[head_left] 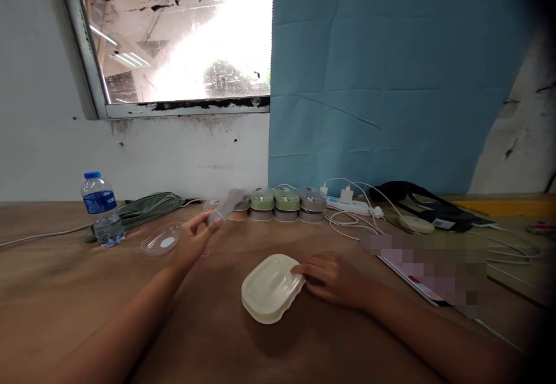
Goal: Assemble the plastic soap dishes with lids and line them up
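My left hand (194, 238) is raised over the table, thumb and fingers pinching one end of a long grey plastic piece (226, 203). Motion blurs that piece, so its exact kind cannot be made out. A cream oval plastic tray (266, 291), with a low ridge along its middle and a notched edge, is tilted slightly above the brown tabletop. The fingers of my right hand (330, 280) are closed on the tray's right rim. To the left of my left hand lies a clear plastic lid (152, 244) with a white round spot.
Several small lidded boxes (286, 200) in green, grey and pink stand along the wall. A water bottle (101, 210) and an olive pouch (150, 209) are at left. At right are a power strip (354, 205), cables, a black strap (417, 198) and a partly blurred-out tablet-like device (412, 282).
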The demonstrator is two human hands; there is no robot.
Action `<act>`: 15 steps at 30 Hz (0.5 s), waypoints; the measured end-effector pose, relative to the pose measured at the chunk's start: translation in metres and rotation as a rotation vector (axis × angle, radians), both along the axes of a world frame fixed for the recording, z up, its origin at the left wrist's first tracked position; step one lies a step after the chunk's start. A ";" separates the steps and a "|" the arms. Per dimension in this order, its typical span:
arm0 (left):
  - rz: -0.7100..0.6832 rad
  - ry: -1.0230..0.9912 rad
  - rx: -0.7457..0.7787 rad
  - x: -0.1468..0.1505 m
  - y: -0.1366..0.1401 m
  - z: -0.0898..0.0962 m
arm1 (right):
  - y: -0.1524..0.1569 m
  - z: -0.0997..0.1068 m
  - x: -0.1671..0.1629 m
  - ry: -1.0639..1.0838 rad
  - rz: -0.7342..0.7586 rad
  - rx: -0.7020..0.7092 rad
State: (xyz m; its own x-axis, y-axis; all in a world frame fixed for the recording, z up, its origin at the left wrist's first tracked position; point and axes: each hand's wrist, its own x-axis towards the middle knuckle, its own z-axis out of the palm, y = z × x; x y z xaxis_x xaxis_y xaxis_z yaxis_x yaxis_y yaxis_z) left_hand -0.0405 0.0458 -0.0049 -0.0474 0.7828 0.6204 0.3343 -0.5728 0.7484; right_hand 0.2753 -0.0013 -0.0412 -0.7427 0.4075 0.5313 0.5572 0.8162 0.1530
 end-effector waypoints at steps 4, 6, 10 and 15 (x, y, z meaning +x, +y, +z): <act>0.477 0.131 0.053 -0.038 0.039 0.005 | -0.002 -0.001 -0.001 -0.050 -0.002 -0.054; 0.586 0.259 -0.038 -0.057 0.061 0.005 | -0.003 -0.001 -0.002 -0.068 -0.015 -0.076; 0.701 0.701 -0.163 -0.082 0.099 0.005 | -0.005 0.002 -0.003 -0.098 -0.040 -0.103; 0.655 0.988 -0.352 -0.083 0.120 0.004 | -0.005 0.001 -0.003 -0.122 -0.046 -0.093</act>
State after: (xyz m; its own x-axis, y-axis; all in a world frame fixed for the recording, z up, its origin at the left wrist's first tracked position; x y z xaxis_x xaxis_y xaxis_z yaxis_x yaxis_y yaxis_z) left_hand -0.1233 0.1662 -0.0011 -0.1238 0.9194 0.3733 0.9911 0.0962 0.0918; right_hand 0.2723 -0.0062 -0.0400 -0.7788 0.4857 0.3969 0.5762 0.8040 0.1470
